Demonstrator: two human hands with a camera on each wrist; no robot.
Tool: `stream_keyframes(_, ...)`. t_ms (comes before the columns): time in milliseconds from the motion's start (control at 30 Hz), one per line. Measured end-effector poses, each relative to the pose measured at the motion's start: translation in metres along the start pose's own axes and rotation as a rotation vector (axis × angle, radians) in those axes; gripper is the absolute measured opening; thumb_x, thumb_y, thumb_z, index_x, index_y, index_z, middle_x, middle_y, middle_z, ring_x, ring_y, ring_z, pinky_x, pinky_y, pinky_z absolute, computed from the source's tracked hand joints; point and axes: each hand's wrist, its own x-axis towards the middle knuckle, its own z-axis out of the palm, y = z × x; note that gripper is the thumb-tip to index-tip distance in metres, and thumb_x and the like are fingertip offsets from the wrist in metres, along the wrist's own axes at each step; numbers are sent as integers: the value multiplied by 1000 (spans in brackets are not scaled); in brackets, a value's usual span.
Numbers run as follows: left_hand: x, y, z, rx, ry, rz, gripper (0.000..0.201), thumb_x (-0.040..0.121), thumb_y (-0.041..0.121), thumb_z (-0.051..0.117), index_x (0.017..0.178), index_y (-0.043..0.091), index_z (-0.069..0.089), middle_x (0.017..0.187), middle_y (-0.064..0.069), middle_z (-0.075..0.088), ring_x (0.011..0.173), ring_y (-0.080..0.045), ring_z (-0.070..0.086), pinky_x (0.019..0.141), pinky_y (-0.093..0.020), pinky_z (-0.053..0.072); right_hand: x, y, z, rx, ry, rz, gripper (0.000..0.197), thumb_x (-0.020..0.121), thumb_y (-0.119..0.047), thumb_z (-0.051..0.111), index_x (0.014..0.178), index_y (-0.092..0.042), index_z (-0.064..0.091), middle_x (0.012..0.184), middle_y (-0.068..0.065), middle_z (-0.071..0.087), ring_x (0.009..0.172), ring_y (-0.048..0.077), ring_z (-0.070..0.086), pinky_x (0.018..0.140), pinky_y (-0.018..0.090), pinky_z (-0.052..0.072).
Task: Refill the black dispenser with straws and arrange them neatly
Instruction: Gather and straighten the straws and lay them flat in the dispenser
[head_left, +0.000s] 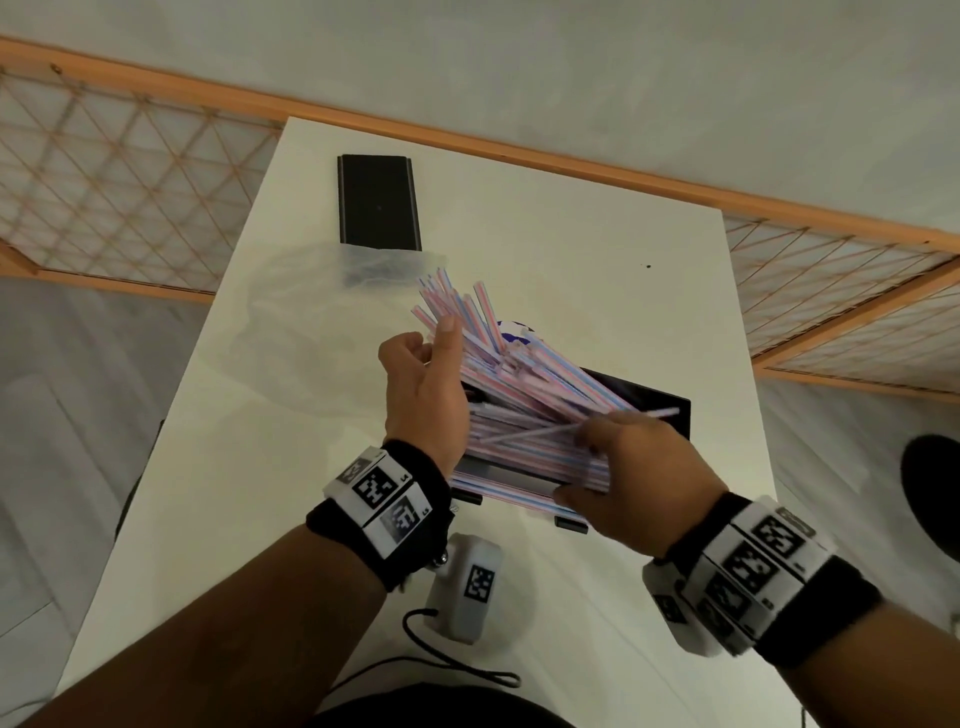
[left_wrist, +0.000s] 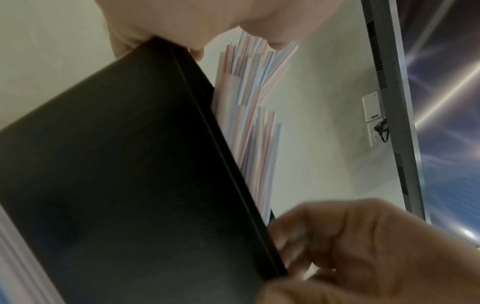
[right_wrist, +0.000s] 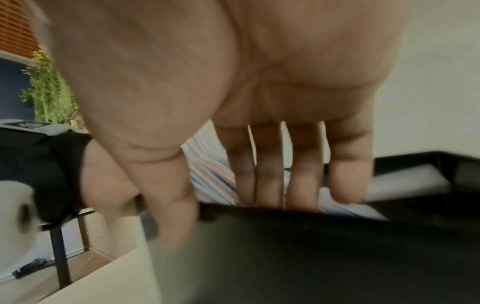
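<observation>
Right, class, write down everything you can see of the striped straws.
The straws are thin white tubes with pink and blue stripes, plastic by their look. A thick heap lies across the open black dispenser. The lower ones lie roughly parallel; the upper ones fan out untidily, jutting past its far left edge, and one lies slantwise on top. The left hand is against their left ends; the right hand rests its fingers on their right part.

Bare table (head_left: 597, 291) well beyond right hand (head_left: 634, 478) passable; fanned straws (head_left: 498, 364) block between hands (bag (head_left: 291, 338) lies beyond left hand (head_left: 421, 395))
</observation>
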Motion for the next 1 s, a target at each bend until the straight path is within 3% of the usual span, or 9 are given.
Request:
stream_keyframes(67,-2,1,2,11,-7,-1,38,104,47,44,115,11,37,92,6,40,72,-8,40,69,-21,37,0,-7,9,4,-126,15,32,78,-48,66,99,-24,65,99,-2,68,96,24,64,79,31,51)
stream_keyframes(200,-2,3,5,-41,-11,-13,54,90,68,45,107,17,39,91,6,46,77,-9,46,76,-26,43,11,-26,25,107,-174,-51,41,86,-38,62,125,-26,59,126,-3,62,117,23,56,96,36,49)
stream_keyframes(333,-2,3,3,-90,-9,2,81,62,86,40,109,20,40,99,8,50,88,-6,51,82,-26,42,12,-15,25,-84,-176,55,47,81,-57,58,118,-28,59,109,-5,67,102,24,64,83,36,55)
stream_keyframes(500,-4,3,4,-77,-5,-5,74,65,86,41,101,21,39,94,5,49,85,-13,50,91,-42,51,19,-31,27,-27,-273,-4,37,87,-45,60,117,-23,61,105,0,67,98,25,64,73,27,44)
stream_keyframes(600,-4,4,3,-66,6,-10,70,64,86,41,97,24,39,90,5,49,81,-14,50,91,-46,52,12,-33,9,-43,-192,-44,37,86,-52,61,109,-24,62,99,-1,68,93,24,64,68,27,43)
stream_keyframes(700,-4,4,2,-88,5,2,66,72,82,43,98,22,37,86,6,44,72,-12,43,78,-37,44,-2,-24,-11,-33,-38,-28,63,72,-77,51,108,-27,62,103,-5,66,98,23,61,77,32,51)
stream_keyframes(767,-3,4,1,-96,2,-12,65,75,80,44,100,20,37,87,5,44,72,-13,43,77,-39,44,0,-18,-9,-95,-64,22,86,60,-91,37,114,-28,60,109,-5,62,104,23,58,87,35,50)
stream_keyframes(900,-4,5,2,-93,-10,-24,70,63,84,44,96,23,37,87,4,46,73,-15,46,80,-45,49,2,-12,11,-176,-187,76,95,56,-94,34,121,-29,54,117,-6,58,110,23,59,95,36,48)
stream_keyframes(1000,-5,4,2,-76,-10,-17,68,71,81,43,100,21,37,86,5,45,68,-11,44,74,-40,45,0,-10,17,-162,-173,107,104,52,-94,25,129,-28,50,127,-5,54,119,25,53,102,41,44)
